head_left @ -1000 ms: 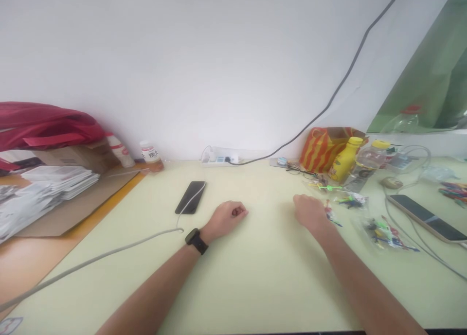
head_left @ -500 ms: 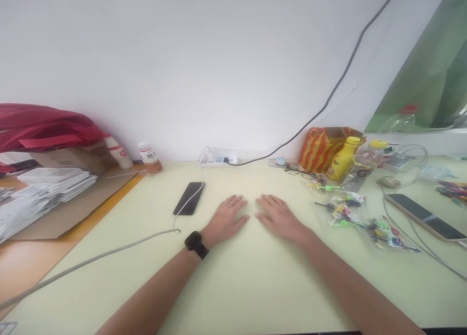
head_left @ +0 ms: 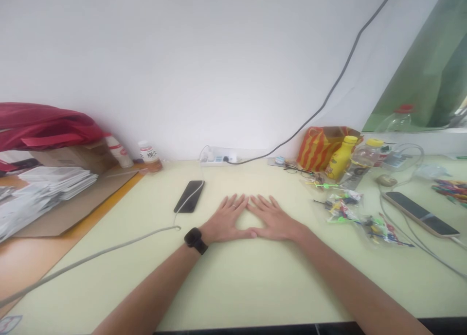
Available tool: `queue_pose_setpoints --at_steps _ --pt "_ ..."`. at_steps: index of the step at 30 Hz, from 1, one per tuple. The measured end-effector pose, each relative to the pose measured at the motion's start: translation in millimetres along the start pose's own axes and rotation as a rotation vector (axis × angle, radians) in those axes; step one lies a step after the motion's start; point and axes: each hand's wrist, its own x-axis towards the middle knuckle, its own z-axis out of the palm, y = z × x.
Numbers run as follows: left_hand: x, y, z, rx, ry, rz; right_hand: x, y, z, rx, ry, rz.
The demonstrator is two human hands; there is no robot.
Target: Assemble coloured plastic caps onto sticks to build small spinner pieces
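My left hand (head_left: 226, 220) lies palm down on the pale green table (head_left: 241, 286), fingers spread, with a ring on one finger and a black watch (head_left: 196, 240) at the wrist. Opposite it, my right hand (head_left: 274, 220) rests flat too, its fingers apart. The thumbs touch and the index fingertips meet or nearly meet, framing a triangle of bare tabletop. Neither hand holds anything. Closest to my left hand is a black phone (head_left: 189, 197) with a pale cable across it. Small plastic packets of colourful pieces (head_left: 343, 206) lie to the right of my right hand.
A power strip (head_left: 219, 158) sits against the wall. At right stand a striped bag (head_left: 312, 148), a yellow bottle (head_left: 342, 157) and a clear bottle (head_left: 365, 160), with another phone (head_left: 421, 213) nearer. At left are a drink bottle (head_left: 150, 156) and stacked white packages (head_left: 60, 182).
My hands have come together: the thumbs, apart before, now touch, and the index fingers have closed in. The fingers have spread wider. The view has shifted slightly.
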Motion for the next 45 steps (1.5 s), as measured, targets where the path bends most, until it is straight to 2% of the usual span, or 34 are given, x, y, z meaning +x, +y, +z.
queue_pose_setpoints --at_steps 10,20,45 --pt "-2 0 -3.1 0.007 0.003 0.022 -10 14 -9 0.057 -0.039 -0.023" --pt "-2 3 -6.3 0.002 -0.004 0.010 -14 18 -14 0.080 -0.090 0.007" --pt "-1 6 -9.2 -0.015 -0.019 -0.008 -14 21 -9 0.137 -0.021 0.003"
